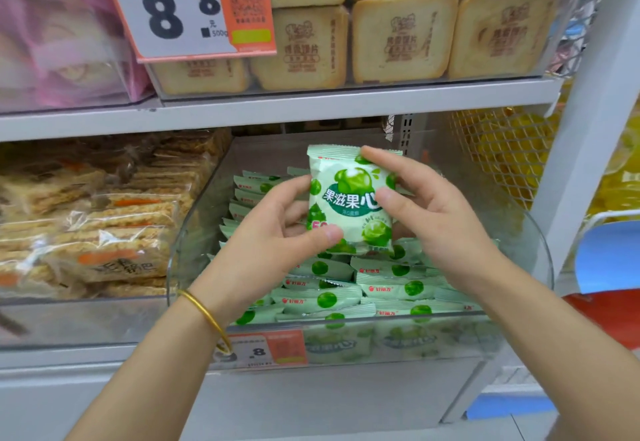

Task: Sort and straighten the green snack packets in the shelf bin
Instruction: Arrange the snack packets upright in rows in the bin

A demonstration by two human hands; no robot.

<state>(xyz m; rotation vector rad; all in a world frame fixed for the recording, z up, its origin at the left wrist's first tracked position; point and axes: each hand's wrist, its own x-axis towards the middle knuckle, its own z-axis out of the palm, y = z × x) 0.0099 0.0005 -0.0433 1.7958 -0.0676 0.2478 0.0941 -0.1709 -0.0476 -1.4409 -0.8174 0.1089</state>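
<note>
Our left hand (273, 236) and right hand (436, 222), fingers curled, pinch 1 packet (349, 198) upright above the clear bin (187, 250) on a grey shelf (86, 359).

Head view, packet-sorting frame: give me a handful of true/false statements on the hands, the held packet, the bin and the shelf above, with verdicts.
1. The left grip and right grip both hold one green packet over the bin. True.
2. Its printed front faces the camera. True.
3. The bin has nothing in it. False: many other green packets lie inside.
4. The gold bangle is on the right wrist. False: it is on the left wrist.
5. The shelf above stocks the same green snack. False: it holds tan bread-like packs.
</note>
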